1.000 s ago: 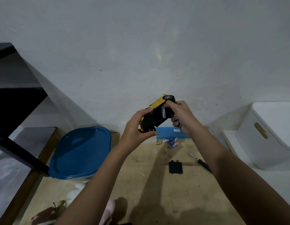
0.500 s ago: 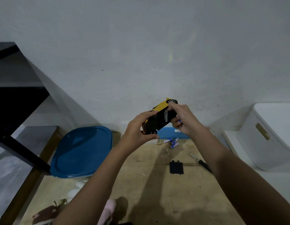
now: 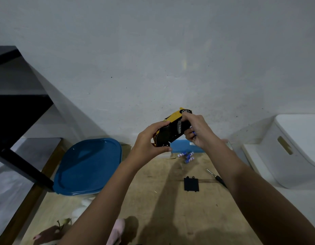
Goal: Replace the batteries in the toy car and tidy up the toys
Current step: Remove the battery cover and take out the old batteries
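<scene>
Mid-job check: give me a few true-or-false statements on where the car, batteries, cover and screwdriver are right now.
1. The left hand and right hand hold the toy car up off the floor, its black underside toward the camera. True.
2. The battery cover is fitted on the car. False: it lies flat on the floor, apart from the car.
3. Loose batteries lie on the floor below the car. True.
4. The screwdriver is in the right hand. False: it lies on the floor just right of the cover.
5. The blue-lidded tub sits to the right of the car. False: it is on the left.
</scene>
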Demonstrator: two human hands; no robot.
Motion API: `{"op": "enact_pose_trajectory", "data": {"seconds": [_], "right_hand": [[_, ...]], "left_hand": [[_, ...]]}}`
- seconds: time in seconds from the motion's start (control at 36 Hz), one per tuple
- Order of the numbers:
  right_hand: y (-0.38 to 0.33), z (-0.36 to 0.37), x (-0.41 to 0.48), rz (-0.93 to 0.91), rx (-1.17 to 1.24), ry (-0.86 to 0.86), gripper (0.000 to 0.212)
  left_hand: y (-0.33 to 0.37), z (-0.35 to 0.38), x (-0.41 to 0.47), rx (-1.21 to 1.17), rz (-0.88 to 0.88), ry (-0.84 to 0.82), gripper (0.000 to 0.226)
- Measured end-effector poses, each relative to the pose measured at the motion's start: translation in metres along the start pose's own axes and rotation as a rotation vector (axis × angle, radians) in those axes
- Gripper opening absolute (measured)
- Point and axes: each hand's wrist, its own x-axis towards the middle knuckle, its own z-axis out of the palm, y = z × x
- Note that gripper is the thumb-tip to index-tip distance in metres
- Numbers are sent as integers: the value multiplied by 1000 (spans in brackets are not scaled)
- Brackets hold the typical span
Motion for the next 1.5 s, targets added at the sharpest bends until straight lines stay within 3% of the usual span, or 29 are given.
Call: {"op": "enact_pose_trajectory", "data": {"seconds": [0.11, 0.25, 0.39, 0.61, 0.86, 1.03, 1.11, 1.25, 1.33, 1.42, 1.5], "right_hand": [[3, 1, 0, 0, -29, 45, 22], [-4, -3, -2, 21, 23, -39, 15], [-2, -1, 2, 14, -2, 0, 33], [-4, -1, 1, 20, 13, 22, 29], [-5, -1, -5, 28, 27, -14, 15], [-8, -2, -6, 52, 31, -52, 17], [-10, -5, -5, 27, -56, -115, 16], [-6, -17, -3, -56, -297, -87, 62], [-4, -27, -3, -173, -429, -124, 49], [-3, -34, -4, -266, -632, -225, 58], [-5, -37, -7, -236, -620, -305, 60]], "left_hand": [[5, -2, 2, -62, -9, 21, 76], [7, -3, 4, -106, -30, 35, 77], [8, 1, 5, -63, -16, 22, 75], [10, 5, 4, 11, 27, 10, 77], [9, 3, 2, 6, 23, 3, 77], [14, -3, 3, -65, -14, 26, 76], [14, -8, 2, -147, -55, 46, 75], [13, -19, 0, -313, -143, 73, 76], [13, -25, 0, -385, -168, 54, 74], [11, -30, 0, -421, -200, -3, 74], [12, -35, 0, -445, -231, -72, 74]]}}
